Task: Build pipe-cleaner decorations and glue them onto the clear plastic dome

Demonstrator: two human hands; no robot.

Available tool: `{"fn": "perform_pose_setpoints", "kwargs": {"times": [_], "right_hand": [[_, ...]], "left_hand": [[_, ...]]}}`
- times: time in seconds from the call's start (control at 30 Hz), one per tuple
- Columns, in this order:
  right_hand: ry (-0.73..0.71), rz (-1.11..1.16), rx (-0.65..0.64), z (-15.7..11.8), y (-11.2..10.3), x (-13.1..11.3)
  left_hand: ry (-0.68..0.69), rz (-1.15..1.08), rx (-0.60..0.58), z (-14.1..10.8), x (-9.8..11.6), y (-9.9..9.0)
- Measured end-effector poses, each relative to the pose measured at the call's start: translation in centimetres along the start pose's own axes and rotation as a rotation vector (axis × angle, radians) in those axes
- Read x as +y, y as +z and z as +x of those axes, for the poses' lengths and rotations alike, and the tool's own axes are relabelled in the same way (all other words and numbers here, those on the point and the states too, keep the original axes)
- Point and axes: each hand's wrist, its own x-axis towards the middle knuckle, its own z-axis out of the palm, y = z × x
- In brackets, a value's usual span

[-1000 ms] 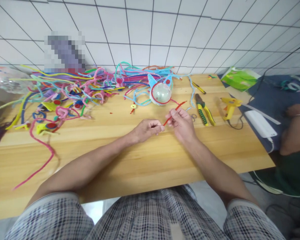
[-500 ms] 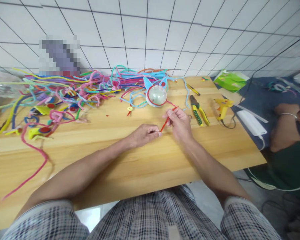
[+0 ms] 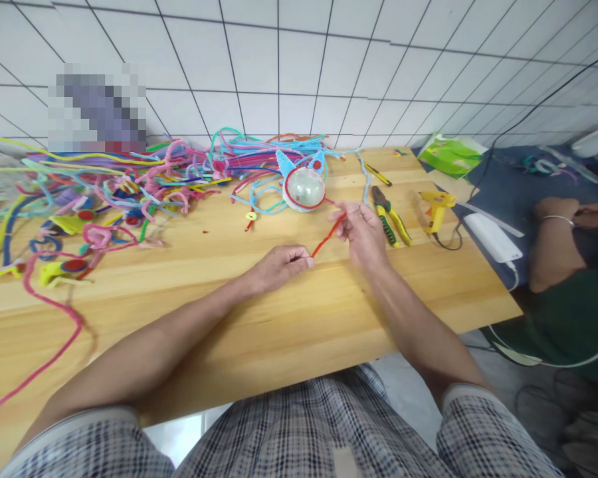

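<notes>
A short red pipe cleaner (image 3: 325,238) stretches slantwise between my two hands above the wooden table. My left hand (image 3: 285,265) is closed, pinching its lower end between thumb and forefinger. My right hand (image 3: 363,229) grips the upper end with its fingertips, the other fingers curled. Just beyond my hands sits a clear round dome (image 3: 305,188) ringed in red, with two light-blue fuzzy ears (image 3: 286,163), one bearing a red dot. A thin red strand runs from the dome's right side toward my right hand.
Tangled colourful pipe cleaners (image 3: 129,176) cover the back left. Right of my hands lie pliers (image 3: 391,218), a yellow cutter knife (image 3: 379,174), a yellow glue gun (image 3: 436,209) and a white power strip (image 3: 492,238). Another person's arm (image 3: 553,245) rests at far right.
My right hand has shifted slightly away from the left, and more of the red pipe cleaner shows between them. The whole view has swung a little to the right.
</notes>
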Motion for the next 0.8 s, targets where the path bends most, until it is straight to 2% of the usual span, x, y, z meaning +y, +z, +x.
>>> {"fn": "perform_pose_setpoints", "kwargs": {"times": [0.07, 0.13, 0.2, 0.27, 0.33, 0.4, 0.6, 0.73, 0.8], "right_hand": [[-0.209, -0.186, 0.024, 0.1, -0.6, 0.2], [-0.499, -0.461, 0.010, 0.0, -1.1, 0.0], [-0.734, -0.701, -0.121, -0.2, -1.4, -0.2], [-0.852, -0.835, -0.304, -0.4, -1.4, -0.3], [-0.886, -0.913, -0.419, -0.5, -1.3, -0.1], [-0.885, -0.959, -0.458, -0.4, -1.2, 0.2], [-0.885, -0.905, -0.467, 0.0, -1.4, 0.5], [-0.772, -0.813, -0.421, -0.8, -0.8, -0.1], [-0.719, -0.774, -0.403, -1.3, -0.5, -0.4]], "left_hand": [[-0.017, -0.045, 0.039, 0.2, -0.2, -0.1], [-0.013, -0.076, 0.061, 0.4, -0.3, -0.2], [0.002, -0.090, 0.072, 0.5, -0.4, -0.4], [0.020, -0.096, 0.085, 0.6, -0.4, -0.6], [0.036, -0.087, 0.093, 0.6, -0.4, -0.8], [0.050, -0.069, 0.090, 0.6, -0.3, -0.9], [0.064, -0.036, 0.148, 0.5, 0.1, -0.9], [0.115, -0.082, 0.260, 0.3, 0.2, -0.7], [0.134, -0.091, 0.278, 0.2, 0.2, -0.8]]}}
